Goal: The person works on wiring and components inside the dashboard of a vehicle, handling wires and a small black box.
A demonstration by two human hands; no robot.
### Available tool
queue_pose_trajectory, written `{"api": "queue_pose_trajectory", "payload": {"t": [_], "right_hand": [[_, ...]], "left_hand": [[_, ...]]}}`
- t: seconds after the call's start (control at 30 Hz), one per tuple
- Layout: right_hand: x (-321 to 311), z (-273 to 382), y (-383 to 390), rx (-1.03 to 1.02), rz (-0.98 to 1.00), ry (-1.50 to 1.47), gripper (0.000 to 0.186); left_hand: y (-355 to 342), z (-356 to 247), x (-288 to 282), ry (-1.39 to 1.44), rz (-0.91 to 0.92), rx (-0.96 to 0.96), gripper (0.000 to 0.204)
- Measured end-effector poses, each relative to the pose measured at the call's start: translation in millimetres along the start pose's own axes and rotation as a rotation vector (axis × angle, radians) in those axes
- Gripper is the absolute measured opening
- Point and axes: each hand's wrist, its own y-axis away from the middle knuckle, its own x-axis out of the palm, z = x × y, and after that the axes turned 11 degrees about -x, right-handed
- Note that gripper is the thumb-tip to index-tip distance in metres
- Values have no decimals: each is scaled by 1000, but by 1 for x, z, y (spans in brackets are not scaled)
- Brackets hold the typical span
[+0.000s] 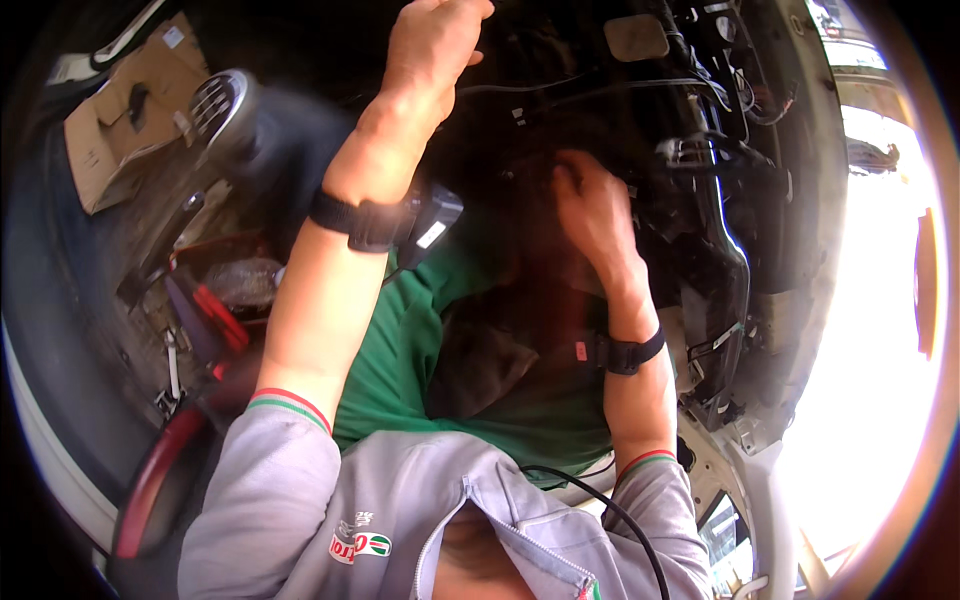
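Your left hand point(437, 38) is up at the top edge, fingers curled and partly cut off; you cannot tell what they grip. Your right hand point(597, 208) has bent fingers in shadow, their hold also unclear. The dark vehicle frame point(712, 195) lies ahead and to the right, with thin wiring point(745, 95) near its edge. Left of your left forearm stand a gear knob point(218, 105) and an open cardboard box point(120, 125).
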Motion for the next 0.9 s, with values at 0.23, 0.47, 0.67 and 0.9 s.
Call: {"api": "queue_pose_trajectory", "payload": {"t": [0.23,0.47,0.67,0.9], "right_hand": [[-32,-1,25,-125,25,96,25],[-40,35,21,-141,3,61,28],[-42,13,31,-178,18,86,29],[-48,-3,48,-178,-18,116,28]], "left_hand": [[171,-64,-79,-110,30,170,25],[284,-37,-262,-192,-467,58,20],[295,54,-332,-303,-625,-150,24],[274,116,-346,-1016,-845,-128,51]]}}
